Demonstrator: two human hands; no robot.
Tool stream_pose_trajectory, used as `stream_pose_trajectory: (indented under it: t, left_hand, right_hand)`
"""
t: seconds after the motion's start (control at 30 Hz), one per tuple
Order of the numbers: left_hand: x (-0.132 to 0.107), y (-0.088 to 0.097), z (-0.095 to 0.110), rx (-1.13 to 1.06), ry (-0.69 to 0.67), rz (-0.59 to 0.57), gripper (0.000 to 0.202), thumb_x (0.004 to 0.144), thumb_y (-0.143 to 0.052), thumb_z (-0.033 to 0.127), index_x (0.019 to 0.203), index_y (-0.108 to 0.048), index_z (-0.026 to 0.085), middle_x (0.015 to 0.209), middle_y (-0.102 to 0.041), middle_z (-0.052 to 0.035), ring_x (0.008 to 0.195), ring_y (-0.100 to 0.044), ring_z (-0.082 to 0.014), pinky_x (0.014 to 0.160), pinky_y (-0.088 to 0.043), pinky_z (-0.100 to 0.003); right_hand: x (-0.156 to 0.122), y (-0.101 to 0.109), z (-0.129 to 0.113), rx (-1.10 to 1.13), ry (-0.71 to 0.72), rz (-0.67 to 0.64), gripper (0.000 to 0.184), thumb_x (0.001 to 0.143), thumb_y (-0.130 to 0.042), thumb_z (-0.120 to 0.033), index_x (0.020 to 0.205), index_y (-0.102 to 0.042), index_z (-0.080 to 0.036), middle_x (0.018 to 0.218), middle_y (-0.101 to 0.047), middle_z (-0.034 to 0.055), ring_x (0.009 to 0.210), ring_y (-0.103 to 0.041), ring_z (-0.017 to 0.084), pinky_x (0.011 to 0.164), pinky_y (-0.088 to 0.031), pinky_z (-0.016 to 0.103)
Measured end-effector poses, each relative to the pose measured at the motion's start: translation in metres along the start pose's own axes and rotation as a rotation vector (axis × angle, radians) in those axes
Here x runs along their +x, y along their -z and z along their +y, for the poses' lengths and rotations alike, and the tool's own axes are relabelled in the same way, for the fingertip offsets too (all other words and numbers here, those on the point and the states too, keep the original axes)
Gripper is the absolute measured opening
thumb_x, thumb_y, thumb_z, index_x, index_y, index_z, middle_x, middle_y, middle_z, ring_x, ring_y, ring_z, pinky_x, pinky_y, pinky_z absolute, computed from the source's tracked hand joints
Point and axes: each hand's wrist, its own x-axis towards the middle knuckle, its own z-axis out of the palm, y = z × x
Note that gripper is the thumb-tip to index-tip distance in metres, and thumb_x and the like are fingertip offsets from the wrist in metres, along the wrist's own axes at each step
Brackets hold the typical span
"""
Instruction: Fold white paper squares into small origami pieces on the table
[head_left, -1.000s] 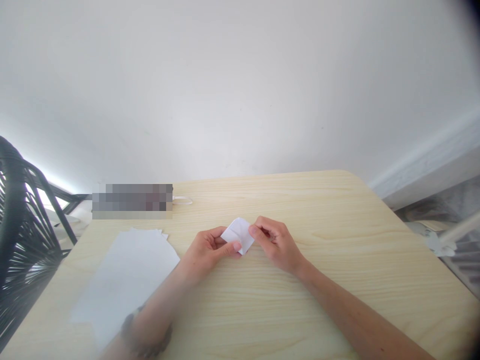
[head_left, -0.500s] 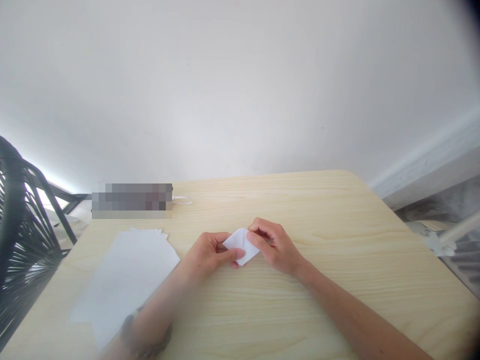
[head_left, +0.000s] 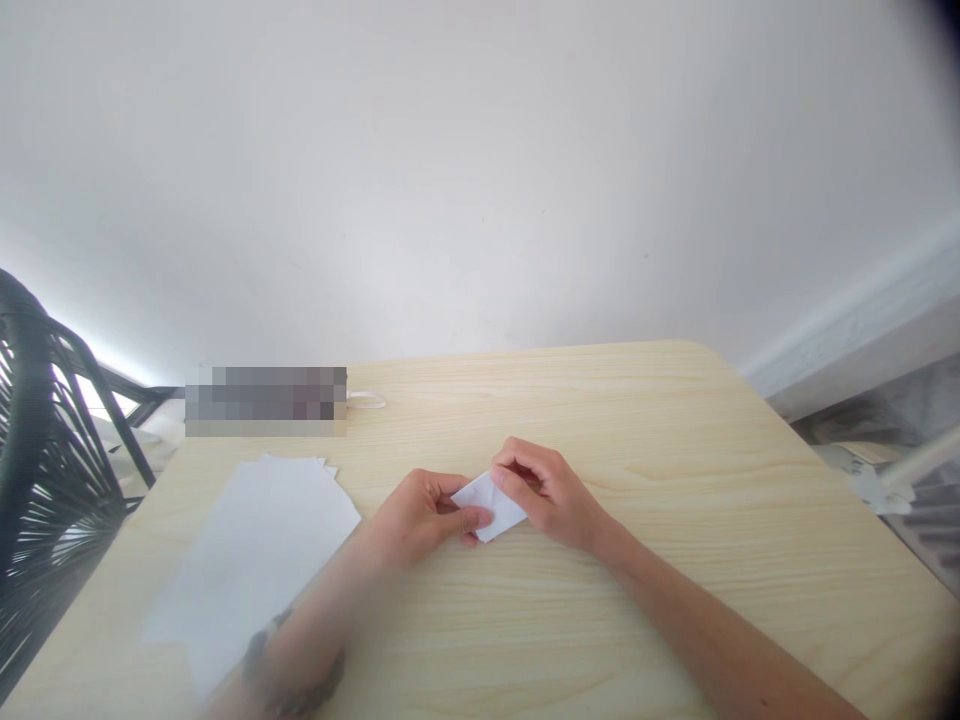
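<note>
A small folded piece of white paper [head_left: 504,510] is held between both hands over the middle of the table. My left hand [head_left: 426,518] grips its left side, thumb on top and fingers partly hidden beneath. My right hand [head_left: 546,492] pinches the top corner, with the thumb pressing on the upper face and the other fingers curled behind. Creases show on the paper's face. Left of my forearm lies a stack of loose white paper sheets [head_left: 251,550], slightly fanned at the far edge.
The light wooden table [head_left: 660,430] ends at a pale wall [head_left: 480,180]. A blurred-out dark object [head_left: 262,402] stands at the back left, a white loop [head_left: 367,400] beside it. A dark woven chair [head_left: 30,430] is at the left edge, and a white pole [head_left: 922,455] is at the right.
The folded paper has tilted and shifted slightly right and toward me, its top corner now more under my right fingers. Both hands keep their hold, with small finger movements.
</note>
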Motion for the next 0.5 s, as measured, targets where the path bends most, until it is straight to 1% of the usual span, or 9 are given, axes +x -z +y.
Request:
stream_pose_trajectory:
  t: [0.2, 0.37, 0.43, 0.5]
  left_hand:
    - [-0.0005, -0.0008, 0.0022, 0.008, -0.025, -0.008, 0.017, 0.074, -0.057, 0.027, 0.070, -0.066, 0.013, 0.060, -0.063, 0.0006, 0.058, -0.055, -0.0119, 0.054, -0.036, -0.019]
    - [-0.0004, -0.0018, 0.0006, -0.019, -0.017, -0.006, 0.018, 0.074, -0.058, 0.029, 0.072, -0.066, 0.013, 0.059, -0.063, 0.0002, 0.058, -0.055, -0.0118, 0.055, -0.037, -0.019]
    - [0.0008, -0.0021, -0.0010, -0.041, -0.009, 0.021, 0.018, 0.073, -0.060, 0.030, 0.075, -0.065, 0.013, 0.061, -0.064, -0.0003, 0.059, -0.056, -0.0123, 0.056, -0.038, -0.020]
    - [0.0022, -0.0021, -0.0018, -0.078, -0.006, 0.073, 0.019, 0.071, -0.062, 0.031, 0.078, -0.065, 0.013, 0.065, -0.065, -0.0011, 0.060, -0.057, -0.0130, 0.057, -0.040, -0.021]
  right_hand:
    - [0.0000, 0.0003, -0.0010, 0.004, -0.009, 0.010, 0.015, 0.085, -0.043, -0.022, 0.073, -0.050, -0.015, 0.066, -0.047, -0.0017, 0.055, -0.040, 0.007, 0.048, -0.031, 0.019]
    - [0.0004, 0.0005, -0.0003, 0.056, -0.075, 0.012, 0.018, 0.085, -0.043, -0.026, 0.073, -0.052, -0.015, 0.065, -0.050, -0.0013, 0.055, -0.042, 0.008, 0.047, -0.033, 0.019]
    - [0.0012, -0.0003, 0.0006, 0.061, -0.095, 0.026, 0.020, 0.085, -0.044, -0.029, 0.073, -0.052, -0.015, 0.065, -0.051, -0.0010, 0.055, -0.043, 0.008, 0.048, -0.033, 0.019]
    - [0.0020, -0.0011, 0.0015, 0.058, -0.099, 0.054, 0.020, 0.084, -0.045, -0.031, 0.074, -0.051, -0.015, 0.065, -0.050, -0.0010, 0.055, -0.043, 0.008, 0.048, -0.033, 0.019]
